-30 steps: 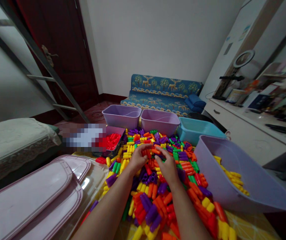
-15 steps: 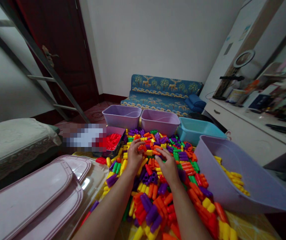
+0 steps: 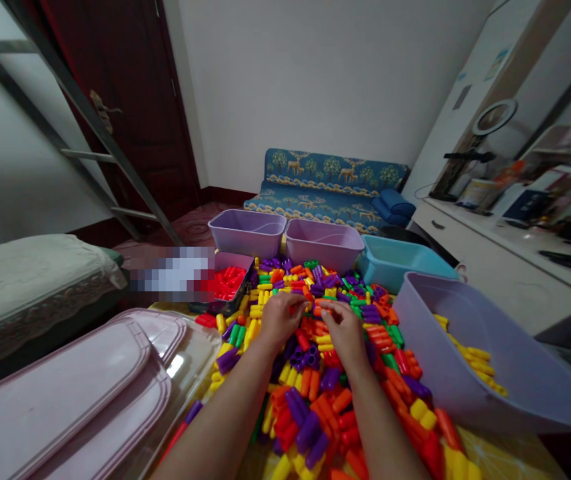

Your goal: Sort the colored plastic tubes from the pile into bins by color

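Bullet-shaped plastic pieces (image 3: 310, 383) in red, orange, yellow, green and purple lie in a thick, loose heap beneath both hands. My left hand (image 3: 281, 319) is over the middle of the heap, its fingers curled and pressed together; whatever is between them is mostly hidden. Just to its right, my right hand (image 3: 346, 328) pinches an orange plastic piece (image 3: 318, 308) between thumb and fingers. The two sets of fingertips face each other with a small gap. A cluster of purple tubes (image 3: 310, 357) lies below, between the wrists.
Two purple bins (image 3: 248, 233) and a turquoise bin (image 3: 408, 263) line the far side. A large lilac bin (image 3: 445, 393) at right holds yellow pieces. A dark box (image 3: 235, 293) at left holds red pieces. Pale lids (image 3: 55, 393) are stacked at near left.
Both hands have drawn closer together over the heap. Their fingers, spread before, have closed at the tips. The view has shifted slightly.
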A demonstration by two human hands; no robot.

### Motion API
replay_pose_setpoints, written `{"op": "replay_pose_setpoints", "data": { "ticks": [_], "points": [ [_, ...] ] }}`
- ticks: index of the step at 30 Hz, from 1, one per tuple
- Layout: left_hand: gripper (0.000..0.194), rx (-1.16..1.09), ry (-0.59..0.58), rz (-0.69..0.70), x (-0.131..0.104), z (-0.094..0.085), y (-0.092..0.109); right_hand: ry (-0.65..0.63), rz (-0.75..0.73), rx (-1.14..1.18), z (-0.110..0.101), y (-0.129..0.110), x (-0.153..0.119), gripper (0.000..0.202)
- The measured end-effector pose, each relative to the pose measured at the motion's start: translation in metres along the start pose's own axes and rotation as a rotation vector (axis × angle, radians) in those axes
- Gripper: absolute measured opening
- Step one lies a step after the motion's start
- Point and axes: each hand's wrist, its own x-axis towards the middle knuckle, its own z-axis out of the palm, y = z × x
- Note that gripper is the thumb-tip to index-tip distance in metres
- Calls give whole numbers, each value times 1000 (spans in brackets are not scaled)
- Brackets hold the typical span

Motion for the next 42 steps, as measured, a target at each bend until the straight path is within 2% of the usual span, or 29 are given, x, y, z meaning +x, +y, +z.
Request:
{"op": "replay_pose_setpoints", "data": {
  "ticks": [3, 7, 12, 14, 16, 20, 22, 24, 26, 28, 29, 32, 34, 36, 39, 42],
  "points": [
    [23, 14, -132, 69, 1, 1, 1, -29, 11, -10, 0, 1, 2, 27],
    [43, 67, -149, 56, 0, 3, 1, -127, 21, -64, 3, 4, 6, 28],
    [51, 159, -177, 14, -1, 9, -2, -236, 88, -125, -2, -3, 28, 25],
    [56, 166, -158, -2, -2, 10, -3, -201, 119, -95, -5, -11, 46, 27],
    [62, 154, -141, -9, -3, 11, -4, -111, 135, -8, -7, -21, 68, 31],
    [65, 85, -129, -55, -4, 13, -7, 16, 132, 180, 1, -40, 117, 38],
    [64, 53, -128, -71, -5, 14, -9, 82, 126, 268, 8, -46, 134, 49],
    [61, 35, -118, -76, -5, 14, -10, 142, 115, 372, 13, -46, 139, 64],
    [58, 26, -113, -91, -5, 13, -9, 168, 67, 422, 12, -40, 132, 70],
    [57, 22, -120, -104, -5, 11, -7, 189, -10, 339, 5, -28, 114, 63],
    [57, 20, -123, -106, -5, 11, -7, 216, -33, 235, -1, -20, 102, 58],
    [57, 16, -117, -106, -5, 11, -7, 331, -117, -267, -25, 6, 66, 43],
    [57, 13, -108, -105, -6, 12, -8, 328, -91, -543, -41, 20, 47, 39],
    [56, 9, -101, -102, -6, 13, -8, 254, 29, -758, -52, 29, 35, 44],
    [56, 19, -94, -96, -6, 13, -9, 42, 209, -947, -56, 32, 26, 59],
    [56, 45, -101, -104, -5, 13, -9, -100, 262, -1015, -51, 23, 25, 65]
  ]
}}
